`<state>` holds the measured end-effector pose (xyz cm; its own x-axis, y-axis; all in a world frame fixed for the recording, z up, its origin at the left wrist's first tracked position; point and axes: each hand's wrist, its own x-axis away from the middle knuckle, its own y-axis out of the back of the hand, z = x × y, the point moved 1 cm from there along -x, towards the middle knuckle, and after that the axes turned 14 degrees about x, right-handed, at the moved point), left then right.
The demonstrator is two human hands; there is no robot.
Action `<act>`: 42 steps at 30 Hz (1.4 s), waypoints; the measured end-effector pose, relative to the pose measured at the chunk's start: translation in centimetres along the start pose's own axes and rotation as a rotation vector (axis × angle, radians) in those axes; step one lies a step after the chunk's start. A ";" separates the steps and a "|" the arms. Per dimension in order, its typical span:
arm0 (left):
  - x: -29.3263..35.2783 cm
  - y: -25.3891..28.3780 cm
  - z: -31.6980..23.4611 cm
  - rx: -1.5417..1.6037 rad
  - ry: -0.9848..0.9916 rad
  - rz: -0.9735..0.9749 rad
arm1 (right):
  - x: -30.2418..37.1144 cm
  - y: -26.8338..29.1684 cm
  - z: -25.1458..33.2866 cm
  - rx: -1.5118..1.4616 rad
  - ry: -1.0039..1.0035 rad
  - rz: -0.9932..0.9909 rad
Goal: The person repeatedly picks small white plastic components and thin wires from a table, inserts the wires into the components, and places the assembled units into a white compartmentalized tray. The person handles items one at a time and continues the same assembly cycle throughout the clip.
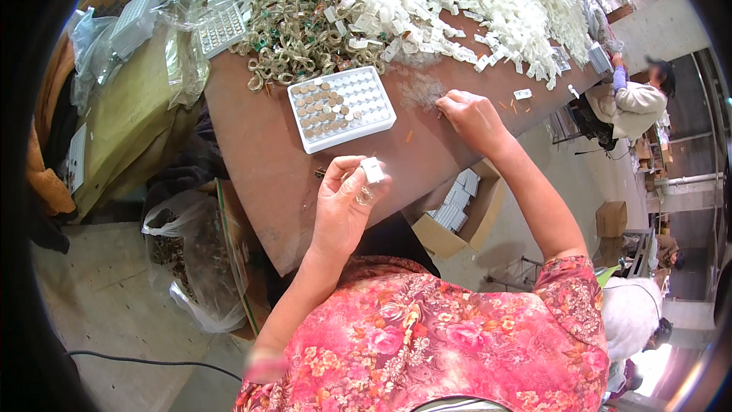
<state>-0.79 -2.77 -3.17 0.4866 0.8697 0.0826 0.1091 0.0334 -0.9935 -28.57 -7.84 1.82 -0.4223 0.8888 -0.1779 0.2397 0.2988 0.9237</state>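
Note:
My left hand [339,210] is raised in front of the table's near edge, thumb and fingers closed on a small white plastic piece [372,170]. A shiny ring-shaped thing [364,196] rests against its lower fingers. Farther right, my right hand [474,122] is low over the brown table [263,172], its fingertips pinched together beside a patch of thin clear plastic bits [419,88]. What those fingertips hold, if anything, is too small to tell. Between and beyond my hands lies a white tray [351,141] with rows of hollows, many holding round brown discs [320,107].
Small white plastic pieces [473,0] form a wide heap along the back, beside a heap of brass-coloured rings [290,46]. Another filled tray [221,29] lies far left. Below the table stand a cardboard box [438,240] and a plastic bag [202,259]. A person [637,107] sits at right.

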 end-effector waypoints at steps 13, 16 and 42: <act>0.0 0.0 0.0 -0.112 -0.037 0.023 | -0.1 -0.6 -0.3 -0.151 -0.047 -0.110; -0.1 0.0 0.1 -0.109 -0.025 0.027 | -0.3 -0.3 -0.6 -0.122 0.003 -0.066; -0.3 0.0 -0.1 0.000 -0.017 -0.008 | -0.9 0.7 0.7 -1.190 -0.660 0.113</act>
<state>-0.85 -3.05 -3.21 0.4713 0.8775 0.0893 0.1131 0.0403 -0.9928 -27.37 -8.17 2.37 0.1217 0.9875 0.0999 -0.7877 0.0348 0.6151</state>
